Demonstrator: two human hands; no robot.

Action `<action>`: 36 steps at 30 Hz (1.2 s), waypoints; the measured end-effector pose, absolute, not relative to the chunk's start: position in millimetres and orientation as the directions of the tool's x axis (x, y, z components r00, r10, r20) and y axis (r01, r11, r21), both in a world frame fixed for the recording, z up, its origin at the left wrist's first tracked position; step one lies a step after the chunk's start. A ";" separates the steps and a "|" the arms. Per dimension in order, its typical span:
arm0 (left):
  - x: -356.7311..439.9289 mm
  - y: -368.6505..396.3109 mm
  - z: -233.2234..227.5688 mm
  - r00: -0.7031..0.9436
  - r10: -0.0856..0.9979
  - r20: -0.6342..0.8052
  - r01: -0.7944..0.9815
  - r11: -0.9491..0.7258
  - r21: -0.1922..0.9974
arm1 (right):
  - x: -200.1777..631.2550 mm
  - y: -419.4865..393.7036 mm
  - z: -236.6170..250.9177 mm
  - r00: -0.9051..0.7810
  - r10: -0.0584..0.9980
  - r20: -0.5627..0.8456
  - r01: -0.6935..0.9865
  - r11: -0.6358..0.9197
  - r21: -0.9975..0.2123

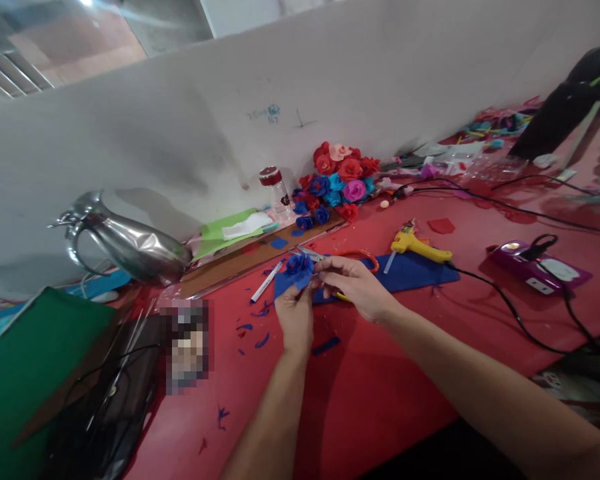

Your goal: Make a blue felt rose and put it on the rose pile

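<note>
A blue craft flower (pixel 298 265) is between my two hands, its petals facing up. My left hand (pixel 294 313) pinches it from below with closed fingers. The fingers of my right hand (pixel 355 283) close in at its right side, touching its lower edge; they partly hide what they grip. Behind my right hand lie orange-handled scissors (pixel 365 257), their blades pointing left. A blue sheet (pixel 420 272) stretches underneath to the right. A white marker (pixel 267 283) rests left of the flower.
A yellow glue gun (pixel 423 247) and a purple power strip (pixel 540 270) with cords lie to the right. Finished flowers (pixel 343 177) are heaped by the wall, beside a clear jar (pixel 277 193). A metal jug (pixel 125 240) stands left. Blue scraps (pixel 262 341) litter the red table (pixel 380 400).
</note>
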State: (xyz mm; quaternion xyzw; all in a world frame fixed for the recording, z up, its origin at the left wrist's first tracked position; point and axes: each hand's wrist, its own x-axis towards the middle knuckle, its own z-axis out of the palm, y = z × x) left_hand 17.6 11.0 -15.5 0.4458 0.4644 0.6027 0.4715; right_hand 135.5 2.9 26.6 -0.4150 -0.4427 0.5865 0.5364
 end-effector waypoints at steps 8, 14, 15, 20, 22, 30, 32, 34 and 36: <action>18.9 8.9 -8.4 -0.065 0.998 -0.004 -0.299 -0.015 0.954 | 137.5 7.6 17.4 0.008 0.984 0.176 0.013 0.175 -0.984; 21.2 6.9 -8.5 -0.041 0.999 -0.017 -0.325 0.003 0.946 | 138.3 3.1 21.7 0.055 0.953 0.299 0.269 0.275 -0.923; 21.6 6.8 -8.8 -0.049 0.999 -0.017 -0.331 -0.001 0.944 | 138.2 2.4 22.2 0.055 0.948 0.315 0.282 0.288 -0.915; 22.9 6.2 -10.2 -0.063 0.998 0.017 -0.299 -0.035 0.954 | 137.2 0.0 22.3 0.055 0.909 0.413 0.355 0.368 -0.859; 22.5 6.0 -11.1 -0.066 0.998 0.021 -0.272 -0.039 0.962 | 136.6 -1.0 21.9 0.044 0.895 0.443 0.389 0.393 -0.833; 18.6 6.5 -15.4 -0.130 0.988 0.079 -0.163 -0.100 0.982 | 133.0 -2.4 17.8 0.056 0.877 0.477 0.434 0.409 -0.803; 18.5 7.2 -15.9 -0.140 0.985 0.103 -0.162 -0.126 0.979 | 132.3 -1.9 17.8 0.062 0.889 0.454 0.399 0.395 -0.828; 18.3 8.1 -16.7 -0.143 0.982 0.124 -0.149 -0.145 0.978 | 132.0 -1.3 18.1 0.063 0.904 0.423 0.343 0.378 -0.860; 18.0 9.1 -17.9 -0.143 0.981 0.132 -0.131 -0.151 0.980 | 132.0 -0.7 18.2 0.060 0.916 0.396 0.279 0.366 -0.888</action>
